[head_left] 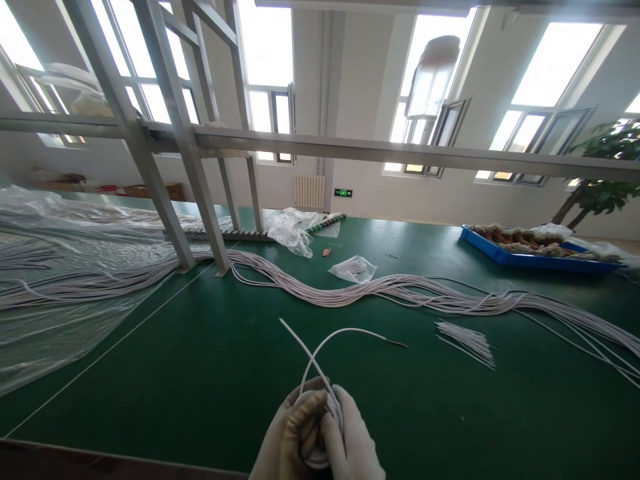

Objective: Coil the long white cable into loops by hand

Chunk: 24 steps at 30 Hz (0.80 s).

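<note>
Both my hands wear pale gloves and meet at the bottom middle of the view. My left hand (293, 433) is closed around a coiled white wire (320, 373), and my right hand (353, 440) is closed on the same coil from the right. Two loose ends of the wire rise from the coil; one arcs right to a bare tip near the middle of the green table (200, 373). A long bundle of white wires (380, 290) runs across the table beyond my hands. A small bunch of short white ties (467, 340) lies to the right.
A grey metal frame (165, 133) stands on the table at the left with a rail crossing the view. Clear plastic sheeting (60, 267) covers wires at the left. Small plastic bags (353, 269) lie mid-table. A blue tray (530, 257) of brown parts sits far right.
</note>
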Motion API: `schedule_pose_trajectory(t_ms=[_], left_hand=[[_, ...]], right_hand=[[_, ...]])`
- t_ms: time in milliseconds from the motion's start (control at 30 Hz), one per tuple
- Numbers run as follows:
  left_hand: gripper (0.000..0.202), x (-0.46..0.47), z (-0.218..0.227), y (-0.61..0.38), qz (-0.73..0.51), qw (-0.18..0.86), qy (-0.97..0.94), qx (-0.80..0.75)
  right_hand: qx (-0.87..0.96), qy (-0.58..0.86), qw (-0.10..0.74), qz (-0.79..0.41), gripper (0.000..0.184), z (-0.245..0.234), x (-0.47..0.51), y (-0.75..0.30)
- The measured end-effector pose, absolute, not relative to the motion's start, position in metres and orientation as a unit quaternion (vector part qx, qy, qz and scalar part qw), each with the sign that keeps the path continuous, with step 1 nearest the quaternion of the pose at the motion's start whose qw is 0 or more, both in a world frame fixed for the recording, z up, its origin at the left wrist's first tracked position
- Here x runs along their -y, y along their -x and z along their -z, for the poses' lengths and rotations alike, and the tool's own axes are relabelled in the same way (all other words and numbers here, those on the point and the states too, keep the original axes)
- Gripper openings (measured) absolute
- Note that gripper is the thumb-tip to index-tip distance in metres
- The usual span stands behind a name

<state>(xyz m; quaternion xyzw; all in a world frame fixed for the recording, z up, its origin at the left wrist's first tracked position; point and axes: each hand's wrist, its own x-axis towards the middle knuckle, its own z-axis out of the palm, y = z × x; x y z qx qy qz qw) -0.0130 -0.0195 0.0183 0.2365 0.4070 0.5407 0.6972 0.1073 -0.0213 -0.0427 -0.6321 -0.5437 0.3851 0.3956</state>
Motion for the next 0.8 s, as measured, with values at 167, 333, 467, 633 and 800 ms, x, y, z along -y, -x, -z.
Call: schedule_pose_trajectory(t_ms=[167, 333, 467, 633, 800], left_hand=[[0.019, 0.018, -0.023, 0.011, -0.558, 0.691, -0.219, -0.405], [0.042, 0.015, -0.040, 0.018, -0.481, 0.742, -0.208, -0.418], [0.058, 0.014, -0.038, 0.014, -0.437, 0.770, -0.222, -0.408], [0.051, 0.014, -0.028, 0.007, -0.487, 0.759, -0.167, -0.399], [0.044, 0.016, -0.040, 0.017, -0.490, 0.752, -0.203, -0.392]], right_hand=[[0.558, 0.591, 0.383, -0.439, 0.034, 0.026, 0.021, -0.112], [0.559, 0.603, 0.379, -0.424, 0.035, 0.022, 0.025, -0.114], [0.572, 0.616, 0.380, -0.386, 0.032, 0.018, 0.024, -0.116], [0.582, 0.575, 0.429, -0.383, 0.029, 0.010, 0.022, -0.116], [0.588, 0.608, 0.385, -0.368, 0.033, 0.016, 0.024, -0.116]])
